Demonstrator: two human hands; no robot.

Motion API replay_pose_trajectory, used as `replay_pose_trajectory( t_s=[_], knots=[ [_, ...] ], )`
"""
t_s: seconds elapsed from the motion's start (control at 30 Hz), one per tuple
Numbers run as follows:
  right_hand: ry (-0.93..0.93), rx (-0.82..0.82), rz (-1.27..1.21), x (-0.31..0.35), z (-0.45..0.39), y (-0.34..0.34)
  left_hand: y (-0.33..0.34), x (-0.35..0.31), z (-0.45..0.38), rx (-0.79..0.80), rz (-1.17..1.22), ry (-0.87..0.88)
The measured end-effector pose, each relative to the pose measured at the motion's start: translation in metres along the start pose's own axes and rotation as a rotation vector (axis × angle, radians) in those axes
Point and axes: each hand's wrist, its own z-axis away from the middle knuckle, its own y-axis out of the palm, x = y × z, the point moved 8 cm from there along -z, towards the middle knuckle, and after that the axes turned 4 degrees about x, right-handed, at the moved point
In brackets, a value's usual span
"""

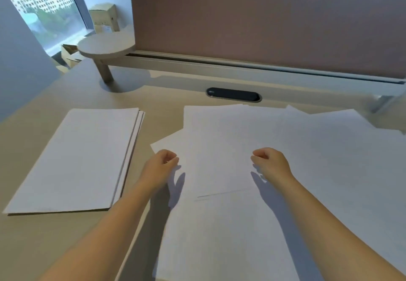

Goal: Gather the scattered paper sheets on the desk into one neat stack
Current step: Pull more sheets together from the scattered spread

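- Left hand [161, 166] reaches fwd over the left edge of the scattered sheets [274, 148]; fingers curled in, seem to pinch a sheet edge, but view too blurry to be sure.
- Right hand [271, 163] hovers over the same spread, fingers loosely curled, nothing in them.
- Loose sheets overlap across centre and right of desk [44, 247].
- Neat stack [79, 159] lies left, apart from them.
- Behind: pink divider [263, 28], round shelf [105, 46], dark cable slot [233, 94].
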Motion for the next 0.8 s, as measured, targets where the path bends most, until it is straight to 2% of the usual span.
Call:
replay_pose_trajectory(
  t_s=[0.2,0.33,0.4,0.5,0.57,0.67,0.8],
  knots=[
    [0.109,-0.061,0.076,-0.082,0.016,-0.083,0.074,-0.015,0.013,0.032,-0.292,-0.019],
    [0.329,-0.143,0.469,-0.128,0.025,-0.120,0.092,-0.013,0.011,-0.024,-0.502,-0.129],
    [0.399,-0.142,0.537,-0.138,0.030,-0.125,0.092,-0.010,0.010,-0.091,-0.511,-0.220],
    [0.426,-0.132,0.472,-0.144,0.027,-0.126,0.085,-0.005,0.010,-0.171,-0.469,-0.361],
    [0.412,-0.129,0.349,-0.146,0.022,-0.126,0.084,-0.003,0.011,-0.168,-0.446,-0.429],
    [0.381,-0.141,0.181,-0.147,0.017,-0.126,0.083,-0.004,0.006,-0.156,-0.342,-0.453],
    [0.349,-0.164,0.165,-0.147,0.008,-0.126,0.079,-0.002,-0.006,-0.145,-0.240,-0.462]
  ],
)
